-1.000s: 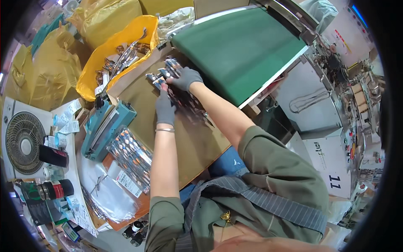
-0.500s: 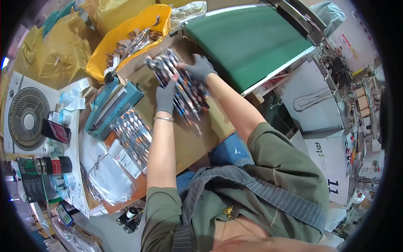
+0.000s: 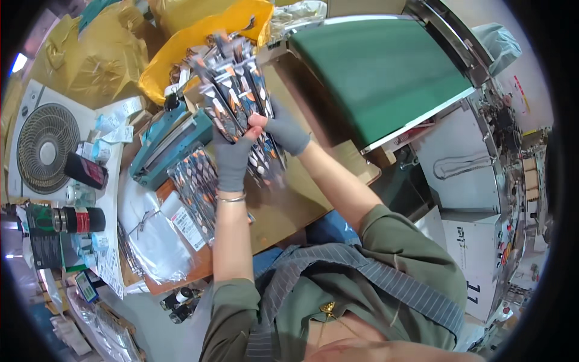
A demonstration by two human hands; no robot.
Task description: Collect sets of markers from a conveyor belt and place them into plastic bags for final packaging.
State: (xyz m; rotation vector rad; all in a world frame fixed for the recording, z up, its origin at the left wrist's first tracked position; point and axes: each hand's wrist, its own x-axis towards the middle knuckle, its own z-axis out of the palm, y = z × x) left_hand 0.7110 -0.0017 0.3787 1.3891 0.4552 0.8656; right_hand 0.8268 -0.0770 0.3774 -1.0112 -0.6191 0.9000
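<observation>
Both gloved hands, left hand and right hand, fingers clamped round foil packets; teal sealer beside.

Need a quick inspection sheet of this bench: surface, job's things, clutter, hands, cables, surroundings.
Surface: brown worktable, partly covered.
Job's things: bunch of long foil packets held fanned above the table; further foil packets lying flat beside the teal heat sealer.
Clutter: clear plastic bags, paper labels, dark spray can.
Hands: left hand and right hand, both in grey gloves, grip the bunch.
Cables: nothing seen.
Surroundings: green conveyor belt, yellow bin, white fan, grey machine.
</observation>
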